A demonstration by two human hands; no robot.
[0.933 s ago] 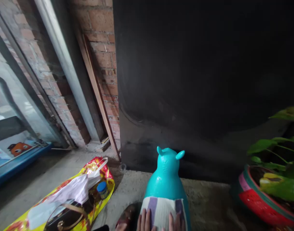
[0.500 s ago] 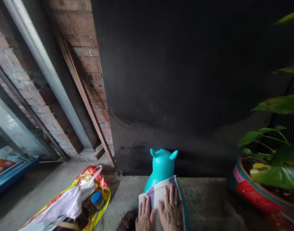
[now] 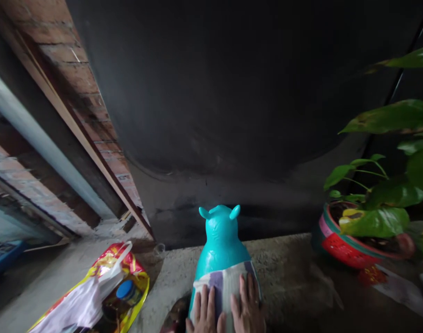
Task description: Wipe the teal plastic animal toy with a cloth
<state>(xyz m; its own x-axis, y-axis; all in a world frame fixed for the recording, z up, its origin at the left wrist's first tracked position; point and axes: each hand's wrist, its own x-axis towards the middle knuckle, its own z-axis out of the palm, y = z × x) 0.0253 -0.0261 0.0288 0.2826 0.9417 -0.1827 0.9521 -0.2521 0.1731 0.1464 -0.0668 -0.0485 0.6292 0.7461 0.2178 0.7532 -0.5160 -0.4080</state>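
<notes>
Dark wall panel fills most of the view, brick wall and grey pipe at left. Concrete floor runs along its base. Right side: potted plant in a red-and-green pot, well apart from the hands. Centre, standing upright on the floor near the panel's base: teal inflatable animal toy, ears up, facing away. Left of it on the floor: yellow-red plastic bag with white plastic and a blue-capped jar inside. Striped white-and-purple cloth lies draped over the toy's back. Left hand and right hand both rest flat on the cloth, side by side, nearly touching; fingers extended and spread, pressing down, not gripping anything. Ring visible on the right hand. A dark shoe sits just left of the toy's base.
</notes>
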